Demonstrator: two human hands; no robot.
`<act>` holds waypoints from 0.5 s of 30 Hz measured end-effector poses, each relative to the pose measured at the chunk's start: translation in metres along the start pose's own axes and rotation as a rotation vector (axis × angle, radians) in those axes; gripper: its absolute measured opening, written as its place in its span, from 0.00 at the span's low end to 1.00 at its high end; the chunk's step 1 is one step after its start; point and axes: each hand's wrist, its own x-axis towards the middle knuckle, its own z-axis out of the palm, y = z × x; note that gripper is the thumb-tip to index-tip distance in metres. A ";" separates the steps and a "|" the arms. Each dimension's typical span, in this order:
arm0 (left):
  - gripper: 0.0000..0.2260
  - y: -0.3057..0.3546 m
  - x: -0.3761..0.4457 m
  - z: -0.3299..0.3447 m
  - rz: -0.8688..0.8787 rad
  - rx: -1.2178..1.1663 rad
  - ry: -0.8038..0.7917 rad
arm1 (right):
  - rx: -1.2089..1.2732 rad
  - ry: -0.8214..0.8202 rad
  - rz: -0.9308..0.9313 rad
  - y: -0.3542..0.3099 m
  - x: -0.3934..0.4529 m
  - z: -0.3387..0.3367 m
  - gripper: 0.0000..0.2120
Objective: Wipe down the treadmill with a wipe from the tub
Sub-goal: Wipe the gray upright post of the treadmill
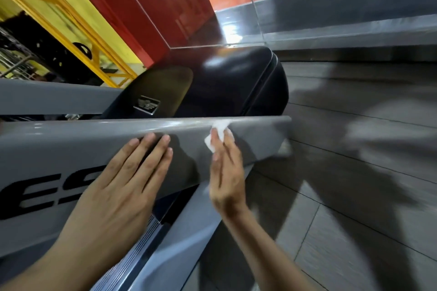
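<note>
Fingers point(223, 146) of right hand point(225, 172) pressing white wipe point(218, 133) flat against grey treadmill point(71, 144) side rail. Left hand point(123, 179) open, fingers straight, resting alongside.

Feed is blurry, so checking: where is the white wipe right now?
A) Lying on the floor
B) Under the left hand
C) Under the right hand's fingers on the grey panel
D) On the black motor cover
C: the wipe sits pressed under the right hand against the grey panel; the left hand lies flat and bare.

White wipe point(218, 136) on grey treadmill panel point(255, 139) (black lettering), glossy black hood point(227, 82), red wall point(146, 7).
</note>
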 end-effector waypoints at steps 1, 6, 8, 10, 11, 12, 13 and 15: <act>0.31 -0.003 -0.003 -0.005 -0.002 0.006 -0.008 | -0.025 0.067 0.029 0.008 0.008 -0.003 0.20; 0.27 -0.024 -0.028 -0.034 -0.045 0.044 -0.064 | -0.008 0.273 0.420 0.013 0.030 -0.003 0.20; 0.26 -0.033 -0.039 -0.042 -0.051 0.065 -0.075 | 0.009 0.272 0.325 -0.022 0.025 0.019 0.21; 0.26 -0.040 -0.048 -0.047 -0.061 0.073 -0.059 | 0.047 0.178 0.050 -0.072 0.014 0.045 0.21; 0.26 -0.043 -0.051 -0.050 -0.072 0.081 -0.046 | 0.058 0.100 -0.075 -0.100 0.007 0.057 0.22; 0.26 -0.045 -0.054 -0.053 -0.083 0.091 -0.032 | 0.057 0.022 -0.161 -0.123 0.002 0.064 0.22; 0.26 -0.047 -0.057 -0.056 -0.092 0.101 -0.021 | 0.049 -0.034 -0.220 -0.138 0.000 0.069 0.23; 0.26 -0.052 -0.068 -0.063 -0.108 0.114 -0.021 | -0.014 -0.044 -0.251 -0.135 -0.001 0.065 0.25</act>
